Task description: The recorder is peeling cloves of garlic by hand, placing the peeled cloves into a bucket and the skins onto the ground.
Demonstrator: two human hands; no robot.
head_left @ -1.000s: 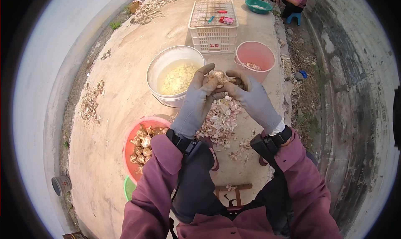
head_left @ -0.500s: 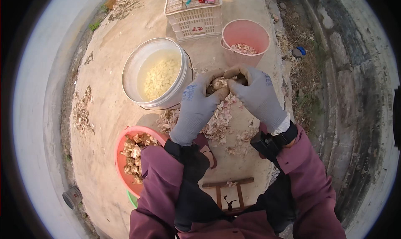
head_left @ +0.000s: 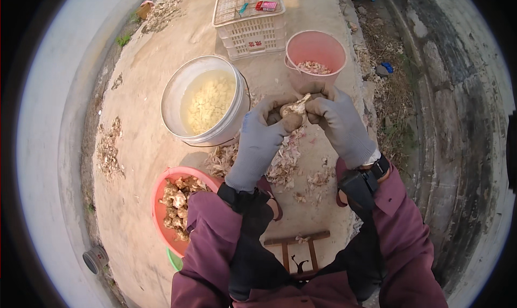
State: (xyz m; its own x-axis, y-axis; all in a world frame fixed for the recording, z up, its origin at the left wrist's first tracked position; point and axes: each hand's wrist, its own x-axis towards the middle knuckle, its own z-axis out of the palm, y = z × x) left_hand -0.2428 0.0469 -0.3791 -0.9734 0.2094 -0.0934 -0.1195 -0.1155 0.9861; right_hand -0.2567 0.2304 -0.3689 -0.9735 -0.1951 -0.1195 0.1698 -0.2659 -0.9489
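Both my hands wear grey gloves with dirty brown fingertips. My left hand (head_left: 269, 130) is closed round a garlic bulb (head_left: 294, 109), whose pale stem end points up to the right. Fingers of my right hand (head_left: 336, 119) pinch that bulb at its stem side. Below my hands, papery garlic skins (head_left: 286, 160) lie heaped on the concrete. To the left, a white bucket (head_left: 171, 108) holds peeled garlic cloves (head_left: 209, 103) in water. Just beyond my right hand, a pink bucket (head_left: 301, 44) contains unpeeled, pinkish cloves (head_left: 314, 67).
A pink basin (head_left: 158, 211) of whole garlic bulbs (head_left: 175, 203) sits by my left forearm, a green rim under it. Farther off stands a white plastic crate (head_left: 253, 38) with small items on its lid. A wooden stool frame (head_left: 296, 239) is between my legs; a stone ledge runs along the right.
The garlic bulb has turned so its stem end shows toward the right. My right hand has shifted slightly right and lower, its fingers now at the stem.
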